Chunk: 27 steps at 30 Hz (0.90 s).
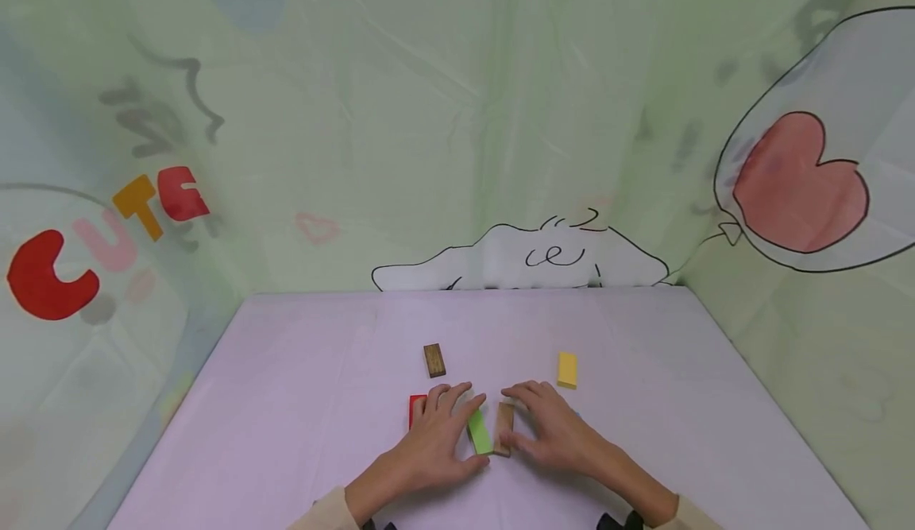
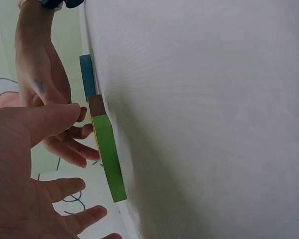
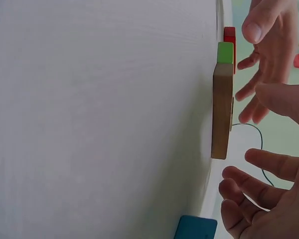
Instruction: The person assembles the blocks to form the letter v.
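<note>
A green block and a light brown block lie on the table with their near ends close together, whether touching I cannot tell; their far ends splay apart. Over the green block's left side spreads my left hand, thumb and fingers apart around it without a grip. My right hand hovers at the right of the light brown block, its thumb and fingers parted with nothing pinched. Partly hidden behind the left fingers is a red block. A blue block is mostly covered by the right hand in the head view.
Farther back lie a dark brown block on the left and a yellow block on the right. The pale table is enclosed by printed cloth walls at the back and both sides.
</note>
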{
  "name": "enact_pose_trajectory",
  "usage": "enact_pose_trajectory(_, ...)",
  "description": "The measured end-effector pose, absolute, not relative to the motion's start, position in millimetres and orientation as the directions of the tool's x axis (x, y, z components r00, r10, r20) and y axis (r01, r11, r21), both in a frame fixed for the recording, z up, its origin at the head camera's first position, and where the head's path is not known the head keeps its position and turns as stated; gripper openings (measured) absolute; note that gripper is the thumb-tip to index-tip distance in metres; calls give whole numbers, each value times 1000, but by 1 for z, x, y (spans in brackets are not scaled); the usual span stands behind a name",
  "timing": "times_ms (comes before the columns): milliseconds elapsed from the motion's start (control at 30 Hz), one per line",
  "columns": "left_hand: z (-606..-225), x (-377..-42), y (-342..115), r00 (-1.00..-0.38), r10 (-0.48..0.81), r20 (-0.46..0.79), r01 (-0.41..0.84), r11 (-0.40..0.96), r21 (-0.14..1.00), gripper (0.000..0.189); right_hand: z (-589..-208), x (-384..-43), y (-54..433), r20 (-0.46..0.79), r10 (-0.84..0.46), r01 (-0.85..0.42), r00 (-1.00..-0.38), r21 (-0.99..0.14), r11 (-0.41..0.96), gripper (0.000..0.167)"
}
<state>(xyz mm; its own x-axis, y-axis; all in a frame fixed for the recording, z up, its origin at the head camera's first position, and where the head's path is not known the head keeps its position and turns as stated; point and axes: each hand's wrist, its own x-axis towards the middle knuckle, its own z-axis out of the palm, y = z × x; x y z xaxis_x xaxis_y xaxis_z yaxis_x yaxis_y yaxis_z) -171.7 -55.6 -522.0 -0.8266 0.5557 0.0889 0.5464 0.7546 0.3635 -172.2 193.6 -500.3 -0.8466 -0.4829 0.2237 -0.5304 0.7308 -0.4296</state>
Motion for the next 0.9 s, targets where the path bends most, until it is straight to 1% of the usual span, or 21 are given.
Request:
enact_pose_trajectory(167, -521, -169, -61, -804, 581, 123, 582, 728, 362, 75, -499, -175, 196, 219, -452, -501, -865, -425, 754, 55)
enact_pose_trajectory(333, -518, -166, -64, -765, 627, 148, 638, 702, 317, 71, -500, -178, 198, 232, -418, -478, -878, -410, 777, 53)
enact_pose_trajectory(533, -514, -161, -67, -734, 671, 105, 669, 689, 278, 71, -496, -183, 206, 210, -389, -441, -897, -390, 808, 55)
enact_pose_trajectory(633, -513, -158, -67, -708, 699, 101, 697, 669, 257, 71, -495, -187, 212, 208, -367, -420, -907, -366, 830, 56)
enact_pose_trajectory(767, -513, -153, -69, -668, 735, 115, 739, 639, 214, 68, -494, -192, 221, 227, -343, -406, -911, -357, 842, 57)
enact_pose_trajectory(900, -514, -148, -71, -647, 755, 103, 758, 623, 194, 66, -495, -196, 228, 251, -341, -414, -906, -355, 838, 57)
